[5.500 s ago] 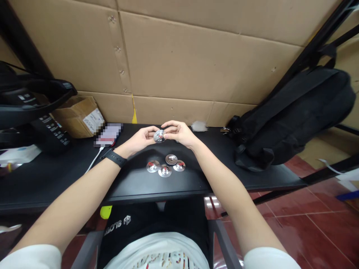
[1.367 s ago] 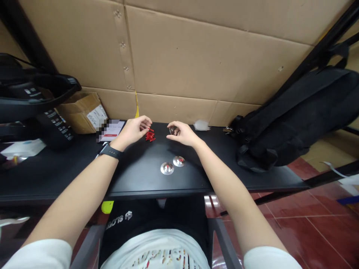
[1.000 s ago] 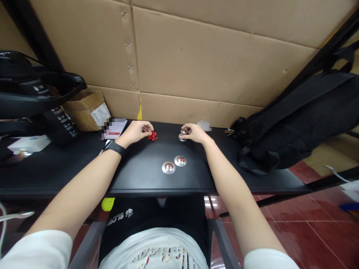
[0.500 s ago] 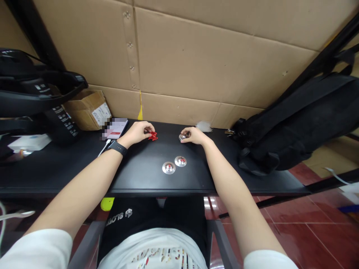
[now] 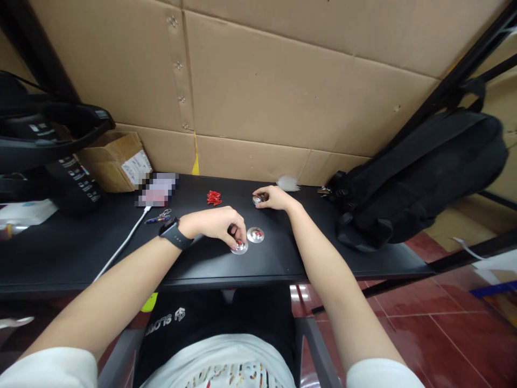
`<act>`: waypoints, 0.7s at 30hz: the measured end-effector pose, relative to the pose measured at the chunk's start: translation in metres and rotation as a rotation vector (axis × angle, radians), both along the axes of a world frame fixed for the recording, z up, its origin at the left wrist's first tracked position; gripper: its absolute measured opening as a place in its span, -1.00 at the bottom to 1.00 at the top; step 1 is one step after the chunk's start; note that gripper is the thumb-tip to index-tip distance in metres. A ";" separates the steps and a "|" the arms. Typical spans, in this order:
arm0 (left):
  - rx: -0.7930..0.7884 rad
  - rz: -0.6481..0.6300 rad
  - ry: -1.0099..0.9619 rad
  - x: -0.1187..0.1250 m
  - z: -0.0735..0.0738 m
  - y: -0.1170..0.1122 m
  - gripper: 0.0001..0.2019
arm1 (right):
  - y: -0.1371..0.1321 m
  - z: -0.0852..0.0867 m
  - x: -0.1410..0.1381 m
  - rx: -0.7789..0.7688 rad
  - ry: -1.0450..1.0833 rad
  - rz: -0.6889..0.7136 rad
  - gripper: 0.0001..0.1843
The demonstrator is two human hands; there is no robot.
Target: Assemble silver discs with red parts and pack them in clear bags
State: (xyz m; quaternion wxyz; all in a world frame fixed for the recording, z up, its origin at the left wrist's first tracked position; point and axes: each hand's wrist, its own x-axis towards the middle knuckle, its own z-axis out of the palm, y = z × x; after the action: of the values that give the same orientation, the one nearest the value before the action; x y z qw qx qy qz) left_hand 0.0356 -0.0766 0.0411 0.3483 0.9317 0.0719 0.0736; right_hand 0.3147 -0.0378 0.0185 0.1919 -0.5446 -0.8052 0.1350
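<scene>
On the black table lie two shiny, round metal discs with domed middles and red marks on them. My left hand (image 5: 224, 226) reaches down over the left disc (image 5: 241, 249), its fingers pinched together at the disc's middle. A spot of red shows by the fingertips; whether it is a held piece or part of the disc is unclear. Just to the right sits the other disc (image 5: 256, 235). Farther back, my right hand (image 5: 275, 198) grips small round metal discs (image 5: 257, 199), partly covered by the fingers. A small heap of thin red pieces (image 5: 214, 198) lies behind my left hand.
A phone (image 5: 158, 188) with a white cable (image 5: 125, 240) and a keyring (image 5: 159, 217) are at left. Behind them stands a cardboard box (image 5: 115, 161). White translucent plastic (image 5: 288, 184) lies at the back; a black backpack (image 5: 420, 167) is at right.
My left hand has moved from the red heap toward me and right, onto the left metal disc. My right hand keeps hold of its metal discs in about the same place.
</scene>
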 end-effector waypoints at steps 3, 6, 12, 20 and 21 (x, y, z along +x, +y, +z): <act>0.062 0.052 -0.006 0.001 -0.002 0.002 -0.92 | -0.001 0.002 -0.001 0.058 0.017 -0.003 -0.47; 0.143 0.217 -0.093 -0.005 0.000 0.010 -0.90 | -0.006 0.006 -0.009 0.150 0.057 0.022 -0.60; 0.050 0.700 -0.289 -0.016 -0.006 0.030 -0.79 | -0.017 0.012 -0.036 0.120 0.256 0.194 -0.71; -0.218 0.907 -0.409 -0.011 -0.021 0.040 -0.77 | -0.022 -0.001 -0.074 0.058 0.488 0.205 -0.41; -0.272 0.897 -0.427 -0.010 -0.019 0.037 -0.76 | -0.023 -0.002 -0.077 0.031 0.478 0.199 -0.41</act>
State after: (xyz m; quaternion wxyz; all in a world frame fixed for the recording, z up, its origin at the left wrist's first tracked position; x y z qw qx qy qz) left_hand 0.0257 -0.0392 0.0216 0.4076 0.7196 0.4005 0.3945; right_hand 0.2374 -0.0610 0.0167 0.3705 -0.4124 -0.7887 0.2658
